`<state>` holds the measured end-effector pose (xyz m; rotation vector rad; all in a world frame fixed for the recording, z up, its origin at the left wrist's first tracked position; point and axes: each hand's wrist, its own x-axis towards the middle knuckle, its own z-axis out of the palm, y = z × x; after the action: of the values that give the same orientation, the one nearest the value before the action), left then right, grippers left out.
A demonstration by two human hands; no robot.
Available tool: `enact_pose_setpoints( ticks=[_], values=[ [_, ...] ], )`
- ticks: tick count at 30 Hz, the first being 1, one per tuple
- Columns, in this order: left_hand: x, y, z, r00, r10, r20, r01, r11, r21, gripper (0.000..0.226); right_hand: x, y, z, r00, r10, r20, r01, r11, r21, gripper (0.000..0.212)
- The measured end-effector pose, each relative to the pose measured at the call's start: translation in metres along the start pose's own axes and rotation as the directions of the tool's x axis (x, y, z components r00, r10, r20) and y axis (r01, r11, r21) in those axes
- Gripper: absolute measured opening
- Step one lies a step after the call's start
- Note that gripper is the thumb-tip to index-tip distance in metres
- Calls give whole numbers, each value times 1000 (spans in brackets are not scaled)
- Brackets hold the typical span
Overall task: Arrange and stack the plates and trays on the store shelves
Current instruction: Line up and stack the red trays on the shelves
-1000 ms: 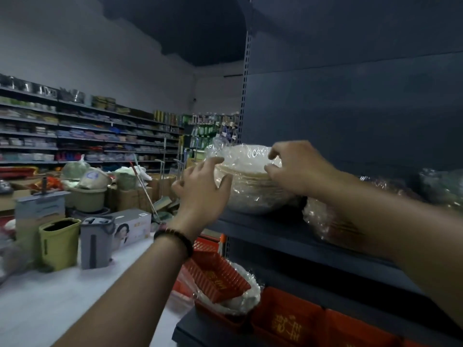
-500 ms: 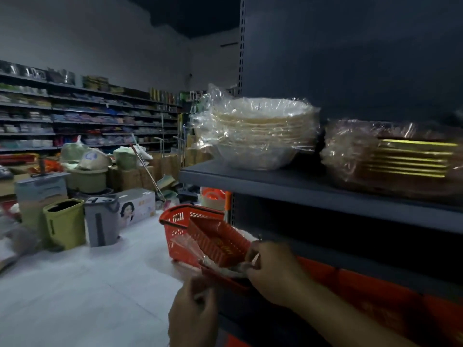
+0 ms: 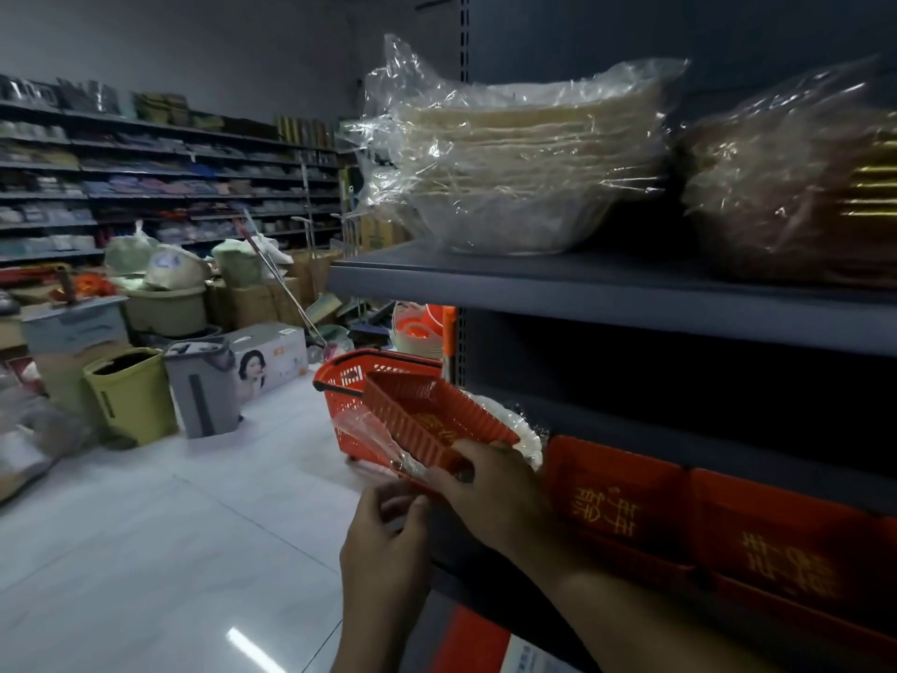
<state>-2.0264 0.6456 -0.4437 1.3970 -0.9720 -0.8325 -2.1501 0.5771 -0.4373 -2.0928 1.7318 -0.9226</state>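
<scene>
A red ribbed plastic tray (image 3: 427, 415) in clear wrap lies tilted on white plates (image 3: 526, 432) at the left end of the lower shelf. My right hand (image 3: 490, 488) grips the tray's near end, fingers curled over its rim. My left hand (image 3: 383, 541) pinches the wrap's loose plastic just below it. On the upper shelf (image 3: 582, 289) stands a plastic-wrapped stack of cream plates (image 3: 514, 157); beside it, at the right, sits a second wrapped stack, brown with gold rims (image 3: 801, 187).
Red trays with gold lettering (image 3: 679, 522) line the lower shelf to the right. A red shopping basket (image 3: 349, 381) stands on the white floor behind the tray. Bins, boxes and buckets (image 3: 131, 391) crowd the aisle at the left; stocked shelves run along the far wall.
Both hands left the cream plate stack on the upper shelf and dropped to the lower shelf, where they now hold the red wrapped tray. The view has tilted down and moved closer.
</scene>
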Motion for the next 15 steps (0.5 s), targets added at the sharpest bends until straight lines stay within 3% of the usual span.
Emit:
enact_pose_setpoints(
  ticks=[4,9,15],
  values=[
    [1,-2,0,1000,17,-14,-17,1000,-3,8,5,2,6,997,22,-77,-17,998,67,26],
    [-1,2,-3,999,-47,2,47,983,-178,25,-21,7,-18,985,-51,-162,62,996,60,19],
    [-33,20,13,960,-123,251,214,901,-378,65,-80,30,-45,963,-195,-188,161,970,-181,4]
  ],
)
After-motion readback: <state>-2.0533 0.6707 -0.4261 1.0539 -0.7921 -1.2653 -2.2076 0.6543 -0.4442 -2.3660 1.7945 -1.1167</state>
